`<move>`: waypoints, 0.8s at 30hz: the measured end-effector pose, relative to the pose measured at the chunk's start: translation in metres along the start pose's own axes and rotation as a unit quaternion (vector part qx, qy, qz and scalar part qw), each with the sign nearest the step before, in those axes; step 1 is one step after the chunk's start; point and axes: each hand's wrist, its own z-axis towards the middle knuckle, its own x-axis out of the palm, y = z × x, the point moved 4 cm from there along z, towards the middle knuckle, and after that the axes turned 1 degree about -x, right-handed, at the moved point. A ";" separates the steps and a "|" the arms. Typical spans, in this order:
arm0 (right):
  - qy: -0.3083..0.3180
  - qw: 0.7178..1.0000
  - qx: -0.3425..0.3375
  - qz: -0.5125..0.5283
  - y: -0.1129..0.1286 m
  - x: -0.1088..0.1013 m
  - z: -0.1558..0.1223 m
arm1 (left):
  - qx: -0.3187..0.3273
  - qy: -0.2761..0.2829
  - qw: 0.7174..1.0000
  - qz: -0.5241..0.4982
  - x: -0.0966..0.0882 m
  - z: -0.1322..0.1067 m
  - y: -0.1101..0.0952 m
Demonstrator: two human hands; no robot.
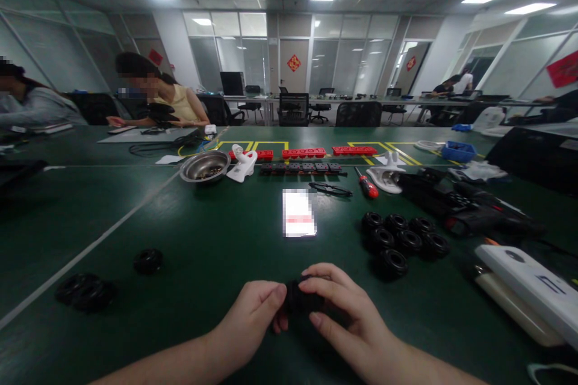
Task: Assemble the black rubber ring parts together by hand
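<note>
Between my two hands, low over the table's near side, is a small black toy wheel [298,298], seen partly behind the fingers. My left hand [253,316] pinches its left side with the thumb on top. Curved around the right side is my right hand [350,316], fingers pressed on it. Several similar black toy wheels [392,262] are grouped to the right. To the left lie a single black wheel [148,261] and a dark cluster of wheels [88,290]. A lit phone [298,213] rests just beyond my hands.
A metal bowl [205,166] of small parts stands back left. Red trays [303,153], a black strip of parts [301,168], glasses [329,189] and a red screwdriver [368,185] lie ahead. White and dark devices [533,283] occupy the right. A person [174,99] sits across.
</note>
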 end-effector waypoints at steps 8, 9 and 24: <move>0.004 0.999 -0.030 -0.012 0.003 0.003 -0.001 | 0.011 0.007 0.998 0.061 0.000 -0.001 0.000; 0.001 1.000 -0.026 -0.009 0.002 0.004 -0.001 | 0.018 0.008 0.997 0.069 0.000 0.000 0.000; -0.108 0.942 0.187 0.257 -0.035 0.010 0.002 | 0.018 -0.020 0.998 -0.061 0.000 -0.002 -0.003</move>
